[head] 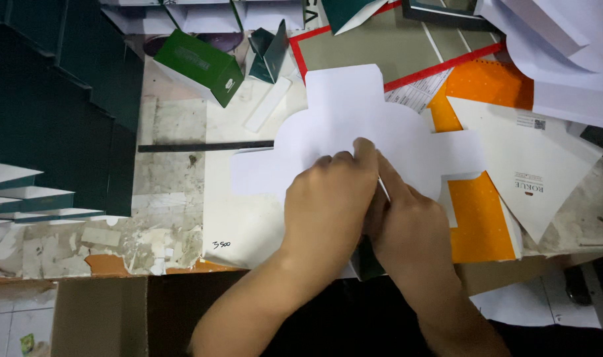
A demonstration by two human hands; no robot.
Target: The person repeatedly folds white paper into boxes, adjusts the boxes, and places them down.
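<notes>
- Left hand (331, 201): palm down, fingers curled and pressed onto the near edge of a white die-cut card blank (354, 125). Fingers are together, bearing on the card; not wrapped around it.
- Right hand (407, 228): lies against the left hand, touching it. Forefinger stretched out flat along the card, tip close to the left hand's knuckles. Remaining fingers tucked under; cannot tell whether they pinch the card's edge.
- Card blank: flat on the worktable (175, 165), white side up, with rounded lobes and square tabs to left, right and far side. Its near part is hidden under both hands.
- Just below the hands, a dark green folded edge (367, 264) shows between the wrists; whether it belongs to the blank, cannot tell.
- Right of the hands: orange dotted sheet (480, 225), partly under the blank, with a white triangular card piece (526, 165) lying over it.
- Left of the hands: black strip (205, 147) lying on the table, its end meeting the blank's left side.
- Far side: a green folded box (199, 66) on its side, a small dark green folded piece (268, 49) beside it, a white flat bar (268, 104) near both.
- Far left: stack of dark green flat boxes (50, 106), edges fanned.
- Far right corner: loose white sheets (559, 46).
</notes>
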